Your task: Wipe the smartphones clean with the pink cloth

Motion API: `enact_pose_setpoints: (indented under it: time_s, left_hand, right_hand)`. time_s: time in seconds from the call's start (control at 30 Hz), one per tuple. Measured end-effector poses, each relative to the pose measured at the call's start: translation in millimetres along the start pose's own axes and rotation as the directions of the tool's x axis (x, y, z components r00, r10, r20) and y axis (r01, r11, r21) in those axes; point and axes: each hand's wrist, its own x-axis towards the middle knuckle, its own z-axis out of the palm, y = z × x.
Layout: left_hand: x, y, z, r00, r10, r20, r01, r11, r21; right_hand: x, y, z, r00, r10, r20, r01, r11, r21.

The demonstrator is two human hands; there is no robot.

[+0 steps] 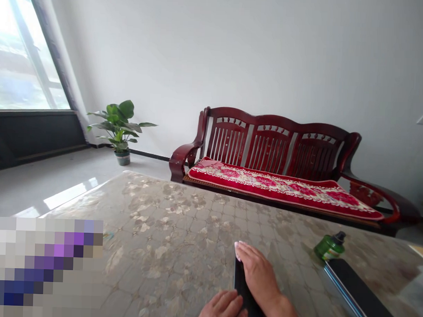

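Observation:
A long, flat black object (241, 279) lies on the patterned tablecloth (173, 268) at the bottom middle; its exact kind is hidden by my hands. My right hand (261, 276) lies over its far end, fingers together and bent around the edge, a bit of something whitish showing at the fingertips. Closer to me, my left hand (222, 309) grips the object's left side with curled fingers, partly cut off by the frame's bottom. To the right rests another long black object (366, 293) with light blue layers along its side.
A green pump bottle (329, 246) stands at the table's right, by the second black object. Beyond the table is a dark red wooden bench (267, 142) with a red floral cover (283, 185). A potted plant (122, 157) stands by the window. Pixelation masks the lower left.

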Motion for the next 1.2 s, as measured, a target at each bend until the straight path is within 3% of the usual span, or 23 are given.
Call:
enact_pose_setpoints:
  time_s: [0.17,0.27,0.53,0.8,1.07,1.2]
  left_hand:
    - [4.3,2.6,-0.8,0.999,-0.053,0.008,0.054,0.998,-0.045]
    - [8.6,2.8,-5.2,0.999,-0.018,0.028,0.019,0.999,-0.044]
    - [10.8,-0.1,-12.8,1.0,0.022,0.017,-0.022,0.999,-0.027]
    - [11.1,-1.4,-16.6,0.996,0.019,0.086,-0.014,0.998,-0.06]
    - [3.3,-2.4,-12.7,0.996,0.048,0.072,-0.047,0.999,-0.018]
    - [7.1,-2.2,-15.7,0.998,0.022,0.057,-0.02,0.999,-0.041]
  right_hand:
    - [-32.9,-4.0,-11.7,0.989,-0.149,0.015,0.149,0.989,-0.001]
    - [-49.4,-7.0,-21.2,0.965,-0.258,0.043,0.256,0.966,0.041]
    - [-4.2,-9.4,-9.2,0.999,0.037,0.023,-0.039,0.997,0.074]
    - [-52.0,-11.2,-21.2,0.996,-0.082,0.026,0.079,0.993,0.093]
    - [-10.7,9.3,-20.8,0.98,0.197,0.014,-0.197,0.98,0.02]
    - [-36.2,-0.6,-18.2,0.991,0.135,-0.011,-0.135,0.991,-0.006]
